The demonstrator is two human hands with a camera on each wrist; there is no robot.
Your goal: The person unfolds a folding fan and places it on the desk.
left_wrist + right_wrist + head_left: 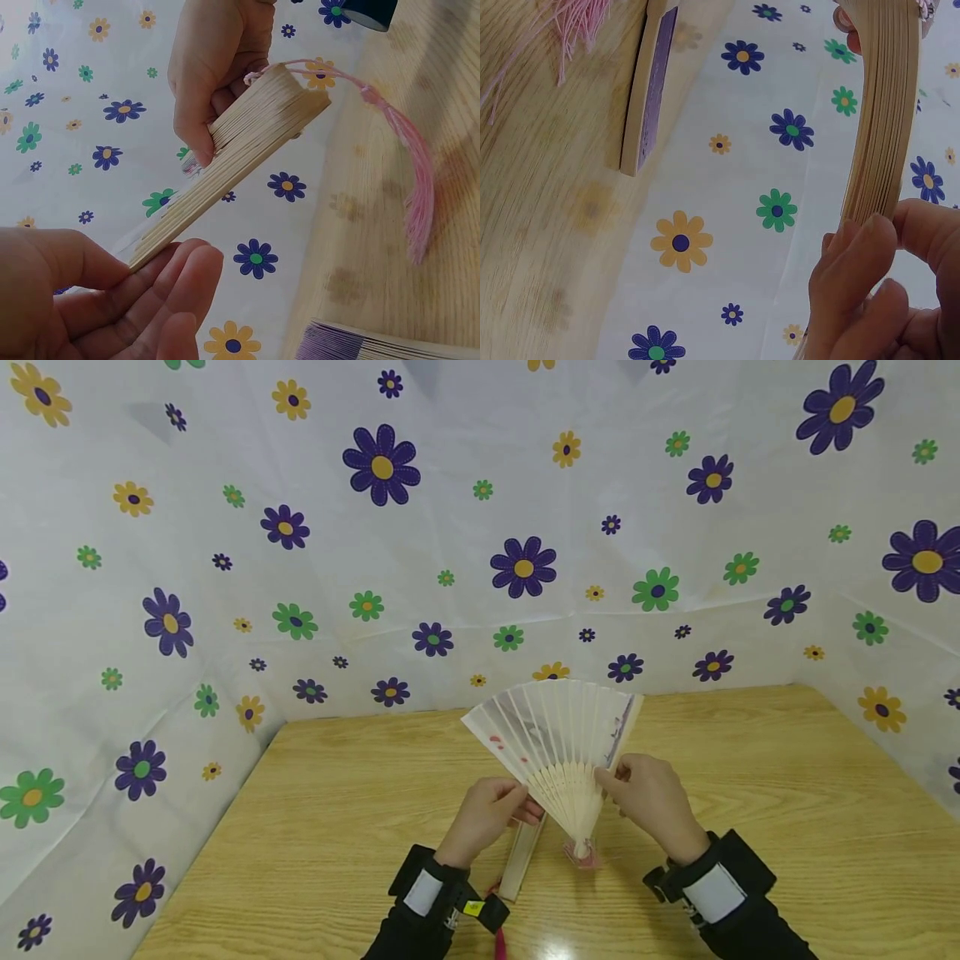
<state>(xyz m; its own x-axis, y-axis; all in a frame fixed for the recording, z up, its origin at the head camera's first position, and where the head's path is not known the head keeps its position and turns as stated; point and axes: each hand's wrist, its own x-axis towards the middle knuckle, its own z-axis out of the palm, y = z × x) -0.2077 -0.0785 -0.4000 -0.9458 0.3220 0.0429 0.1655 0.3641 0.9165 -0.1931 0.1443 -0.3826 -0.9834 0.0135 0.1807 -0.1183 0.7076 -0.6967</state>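
Observation:
A folding fan (558, 752) is partly spread, its pale leaf up, red and purple decoration on it, and its wooden pivot end down over the table. My left hand (491, 814) pinches its left edge stick between thumb and fingers. On the opposite edge, my right hand (652, 797) pinches the right stick. From the pivot end hangs a pink tassel (420, 172). Seen edge-on in the right wrist view, the stacked ribs (885, 112) end at my right fingertips. A second fan (521, 860), folded and with purple edging, lies below my left hand.
The wooden table (337, 827) carries the folded fan, whose red-pink tassel (500, 943) trails toward the near edge. White flower-printed cloth (450, 527) stands behind the table and along both sides. Black camera straps (720, 885) circle both wrists.

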